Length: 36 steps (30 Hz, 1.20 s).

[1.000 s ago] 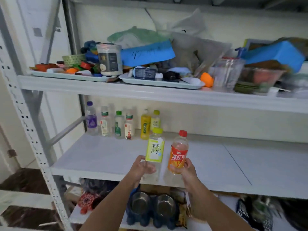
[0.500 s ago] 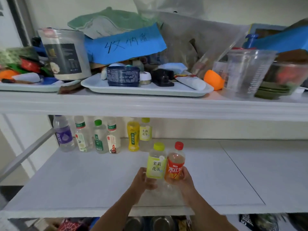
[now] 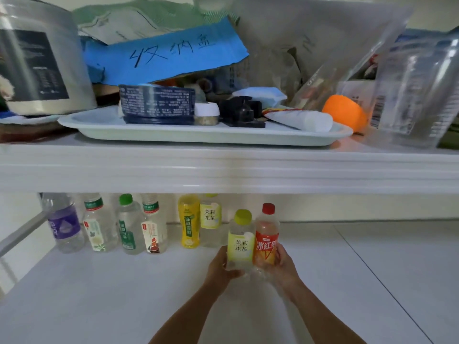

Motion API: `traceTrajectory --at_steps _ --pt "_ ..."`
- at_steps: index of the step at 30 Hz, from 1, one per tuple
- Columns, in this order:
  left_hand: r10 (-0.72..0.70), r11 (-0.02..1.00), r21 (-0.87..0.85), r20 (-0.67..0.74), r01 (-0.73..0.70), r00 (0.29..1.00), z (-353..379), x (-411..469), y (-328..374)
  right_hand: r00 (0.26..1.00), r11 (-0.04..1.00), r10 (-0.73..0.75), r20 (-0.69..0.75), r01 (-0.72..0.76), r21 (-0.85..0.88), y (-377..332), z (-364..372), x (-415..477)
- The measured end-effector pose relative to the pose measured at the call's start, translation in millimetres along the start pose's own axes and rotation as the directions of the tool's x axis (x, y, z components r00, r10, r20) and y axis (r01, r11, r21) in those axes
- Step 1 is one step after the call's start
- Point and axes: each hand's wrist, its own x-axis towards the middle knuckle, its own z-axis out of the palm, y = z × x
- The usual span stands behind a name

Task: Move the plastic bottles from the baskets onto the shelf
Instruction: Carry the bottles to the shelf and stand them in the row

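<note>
My left hand [image 3: 219, 268] grips a clear bottle with a yellow-green cap and pale yellow label [image 3: 241, 240]. My right hand [image 3: 285, 266] grips an orange-labelled bottle with a red cap [image 3: 267, 240]. Both bottles stand upright side by side, touching, over the white lower shelf [image 3: 124, 294], a little in front of the back row. That row of several bottles [image 3: 139, 224] lines the rear wall at the left, ending with a yellow bottle [image 3: 190, 220] and a pale-label bottle [image 3: 211, 219]. No basket is in view.
The upper shelf's thick white edge [image 3: 223, 167] hangs low over the bottles. On it sit a pale tray [image 3: 198, 132] of small items, a blue sign [image 3: 169, 53], a large jar [image 3: 42, 63], an orange cup [image 3: 345, 111] and a clear measuring jug [image 3: 412, 95].
Both hands have carried the two bottles deeper into the lower shelf, toward the back row. My view has moved closer and lower, so the upper shelf fills the top.
</note>
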Motion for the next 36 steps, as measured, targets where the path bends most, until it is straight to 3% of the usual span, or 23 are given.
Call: traceTrajectory --at_steps 13,19,25,28,30,32,34,36 --pt "0.148 0.974 0.185 -0.074 -0.133 0.986 31.9 82.2 -9.4 0.986 0.991 -0.126 -0.108 0.12 -0.062 0.7 -11.6 73.4" --pt "0.127 0.972 0.21 -0.096 -0.105 0.987 35.9 105.7 -12.4 0.987 0.993 -0.119 -0.113 0.115 -0.038 9.5 -10.1 100.3" --pt "0.067 0.932 0.359 -0.064 -0.04 0.996 34.8 109.9 -8.3 0.989 0.995 -0.087 -0.117 0.081 -0.055 7.6 -5.5 104.3" --pt "-0.007 0.897 0.442 -0.02 0.015 1.0 32.6 99.8 2.7 0.996 0.966 -0.06 -0.071 0.04 -0.254 -4.1 -7.2 98.0" --pt "-0.061 0.872 0.489 0.032 0.037 0.998 29.6 80.2 11.4 0.997 0.892 -0.022 -0.078 -0.016 -0.451 -10.0 -9.5 82.4" --pt "-0.063 0.795 0.606 0.061 0.014 0.996 22.9 55.4 17.7 0.994 0.718 -0.004 -0.107 -0.071 -0.692 -14.6 -11.8 63.4" --pt "-0.036 0.636 0.77 0.093 -0.049 0.995 9.9 29.2 25.5 0.994 0.452 -0.009 -0.108 -0.092 -0.887 -20.2 -12.1 44.9" --pt "0.003 0.44 0.89 0.13 -0.118 0.992 -7.8 5.6 37.6 0.998 0.268 -0.052 -0.045 -0.029 -0.963 -29.2 -7.4 28.9"
